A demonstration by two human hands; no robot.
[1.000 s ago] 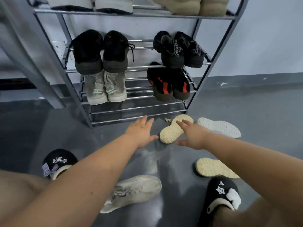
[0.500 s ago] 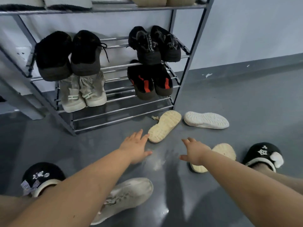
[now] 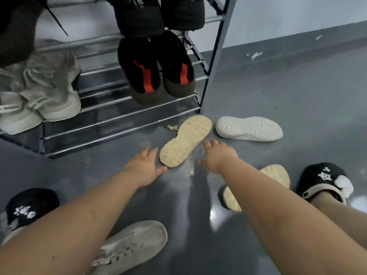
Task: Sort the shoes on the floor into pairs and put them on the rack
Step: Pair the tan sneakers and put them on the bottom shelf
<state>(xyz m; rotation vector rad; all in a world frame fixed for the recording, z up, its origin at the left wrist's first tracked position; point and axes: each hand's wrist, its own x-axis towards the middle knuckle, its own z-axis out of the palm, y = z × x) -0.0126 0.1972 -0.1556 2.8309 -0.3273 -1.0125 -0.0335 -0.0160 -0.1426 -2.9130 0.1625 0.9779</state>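
Note:
A cream-soled shoe lies sole up on the grey floor in front of the metal rack. My left hand is open just left of its heel, thumb close to the sole. My right hand is open just right of it, fingers spread. A second cream-soled shoe lies under my right forearm. A white-soled shoe lies sole up to the right. A grey-white sneaker lies under my left forearm.
The rack holds a pale green-striped pair, a black and red pair and black pairs above. My feet wear black slippers, one at the left and one at the right. A wall with a grey skirting runs behind.
The view has moved closer to the rack's lower shelves. Both hands have reached forward and now flank the upturned cream-soled shoe.

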